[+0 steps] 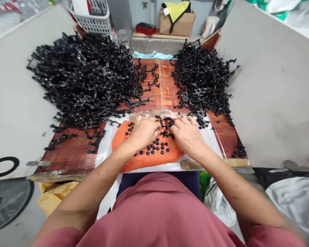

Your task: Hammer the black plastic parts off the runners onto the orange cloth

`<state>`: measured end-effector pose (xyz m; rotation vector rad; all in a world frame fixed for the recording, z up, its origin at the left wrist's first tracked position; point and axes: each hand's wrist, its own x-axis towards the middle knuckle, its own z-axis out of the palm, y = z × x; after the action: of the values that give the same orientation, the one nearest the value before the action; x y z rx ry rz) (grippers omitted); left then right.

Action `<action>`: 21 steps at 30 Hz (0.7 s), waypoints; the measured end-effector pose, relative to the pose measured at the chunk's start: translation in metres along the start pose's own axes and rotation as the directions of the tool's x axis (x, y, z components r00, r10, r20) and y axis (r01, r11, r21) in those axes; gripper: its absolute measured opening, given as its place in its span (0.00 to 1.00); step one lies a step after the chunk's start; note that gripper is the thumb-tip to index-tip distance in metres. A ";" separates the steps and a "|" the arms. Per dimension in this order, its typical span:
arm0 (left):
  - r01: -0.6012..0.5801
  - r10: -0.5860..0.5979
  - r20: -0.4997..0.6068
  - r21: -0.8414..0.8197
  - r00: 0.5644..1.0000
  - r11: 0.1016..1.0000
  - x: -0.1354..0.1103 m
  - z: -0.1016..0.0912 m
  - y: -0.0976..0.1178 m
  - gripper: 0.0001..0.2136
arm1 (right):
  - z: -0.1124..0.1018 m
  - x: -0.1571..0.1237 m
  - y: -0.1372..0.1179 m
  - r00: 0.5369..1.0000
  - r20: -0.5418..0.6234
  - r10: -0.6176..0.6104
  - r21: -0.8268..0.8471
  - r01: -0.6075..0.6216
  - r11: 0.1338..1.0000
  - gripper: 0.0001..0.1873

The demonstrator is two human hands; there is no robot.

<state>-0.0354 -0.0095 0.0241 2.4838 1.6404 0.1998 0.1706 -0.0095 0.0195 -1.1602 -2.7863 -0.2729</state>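
On the orange pad (144, 162): small black pieces (157, 148), round-headed, scattered over its middle and clustered toward its far edge. Left hand (145, 130) over the pad's far left part, fingers curled; right hand (187, 135) at its far right, fingers bent likewise, both beside the cluster. From my remote feed I cannot tell whether either grips a piece. Beyond the pad to the left, large black heap (84, 79); beyond it to the right, smaller heap (202, 79). Writing: red letters on a plastic bag (5, 19), far left of the pad, cut off; I cannot read them. Mug (210, 26) beyond the pad: print too small.
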 end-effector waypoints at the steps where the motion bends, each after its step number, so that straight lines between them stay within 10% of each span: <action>1: -0.015 0.015 0.000 -0.005 1.000 1.000 0.002 0.003 0.001 0.08 | 0.003 -0.002 0.004 0.998 -0.008 0.055 0.028 -0.055 0.998 0.12; 21: -0.052 0.052 -0.012 0.034 0.999 0.998 0.005 0.012 0.017 0.09 | 0.027 -0.012 -0.001 0.995 0.009 0.096 0.275 -0.095 0.957 0.12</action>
<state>-0.0157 -0.0119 0.0160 2.5576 1.5983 0.1959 0.1775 -0.0132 -0.0087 -1.2156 -2.6439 0.1194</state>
